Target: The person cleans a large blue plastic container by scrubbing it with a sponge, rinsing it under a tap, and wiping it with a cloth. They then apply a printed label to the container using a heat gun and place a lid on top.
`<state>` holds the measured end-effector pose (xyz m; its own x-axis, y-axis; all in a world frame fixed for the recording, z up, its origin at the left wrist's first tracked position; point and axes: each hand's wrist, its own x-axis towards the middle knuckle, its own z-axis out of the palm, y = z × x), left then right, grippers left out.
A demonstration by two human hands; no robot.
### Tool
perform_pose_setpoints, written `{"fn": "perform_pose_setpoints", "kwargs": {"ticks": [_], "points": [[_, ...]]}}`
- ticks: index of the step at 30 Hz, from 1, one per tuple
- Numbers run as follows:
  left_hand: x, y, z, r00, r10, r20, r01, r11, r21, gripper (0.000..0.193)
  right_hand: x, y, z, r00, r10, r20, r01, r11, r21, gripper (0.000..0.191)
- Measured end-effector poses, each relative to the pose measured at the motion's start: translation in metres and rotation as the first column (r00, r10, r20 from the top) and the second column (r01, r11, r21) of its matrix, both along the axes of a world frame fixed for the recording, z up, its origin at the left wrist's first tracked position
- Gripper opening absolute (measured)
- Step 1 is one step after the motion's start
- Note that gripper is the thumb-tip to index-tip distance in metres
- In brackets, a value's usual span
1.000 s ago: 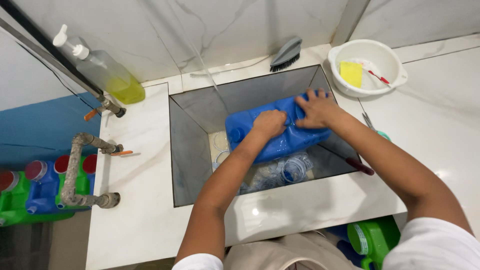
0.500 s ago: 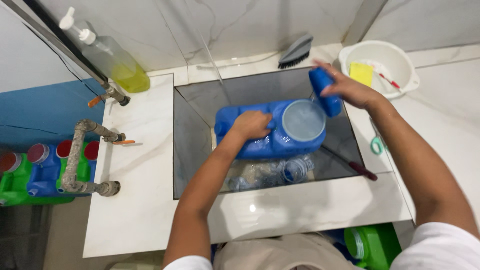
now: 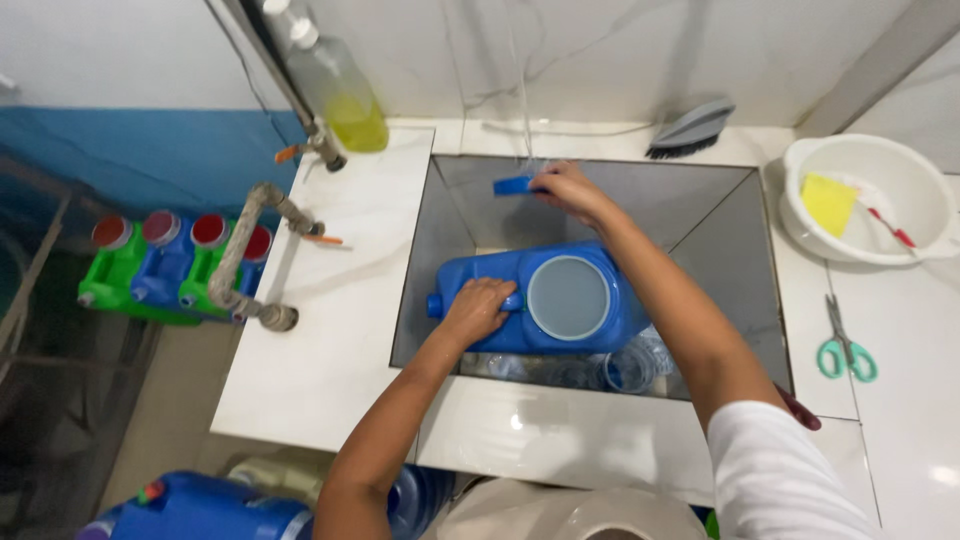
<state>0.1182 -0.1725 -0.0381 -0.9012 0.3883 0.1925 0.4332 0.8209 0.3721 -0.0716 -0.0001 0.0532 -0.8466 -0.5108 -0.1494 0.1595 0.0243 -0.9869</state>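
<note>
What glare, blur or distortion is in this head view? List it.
Head view: glare patches on the white counter in front of the sink; the right hand looks slightly motion-blurred; the blue jug under the left hand is sharp; wide-angle lens bends the pipe.

A soap dispenser bottle point(image 3: 335, 85) of yellow liquid stands by the wall. A grey hand brush point(image 3: 690, 130) lies behind the sink; teal-handled scissors point(image 3: 845, 345) lie near a white basin point(image 3: 870, 250).

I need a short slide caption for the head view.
Left hand steadies a blue jug in the sink.
</note>
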Motion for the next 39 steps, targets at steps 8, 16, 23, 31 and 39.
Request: {"fn": "perform_pose_setpoints", "kwargs": {"ticks": [8, 16, 23, 31, 39], "points": [[0.048, -0.033, -0.003, 0.994, 0.033, 0.107, -0.027, 0.998, -0.054, 0.043, 0.017, -0.025, -0.027, 0.346, 0.556, -0.755, 0.518, 0.558, 0.648, 0.019], [0.046, 0.034, -0.008, 0.978, 0.083, -0.189, 0.015, 0.884, 0.467, 0.036, 0.030, -0.011, -0.040, 0.054, 0.523, -0.851, 0.535, 0.704, 0.467, 0.048], [0.041, 0.054, -0.029, 0.906, 0.272, -0.325, -0.056, 0.837, 0.544, 0.021, 0.038, 0.006, -0.043, 0.087, 0.423, -0.902, 0.503, 0.763, 0.407, 0.041], [0.043, 0.061, -0.033, 0.872, 0.298, -0.389, -0.094, 0.881, 0.464, 0.017, 0.034, 0.006, -0.023, 0.025, 0.460, -0.888, 0.501, 0.763, 0.409, 0.039], [0.031, 0.057, -0.017, 0.871, 0.393, -0.297, -0.184, 0.818, 0.545, 0.011, 0.020, 0.009, -0.004, -0.050, 0.492, -0.869, 0.423, 0.799, 0.428, 0.032]]}}
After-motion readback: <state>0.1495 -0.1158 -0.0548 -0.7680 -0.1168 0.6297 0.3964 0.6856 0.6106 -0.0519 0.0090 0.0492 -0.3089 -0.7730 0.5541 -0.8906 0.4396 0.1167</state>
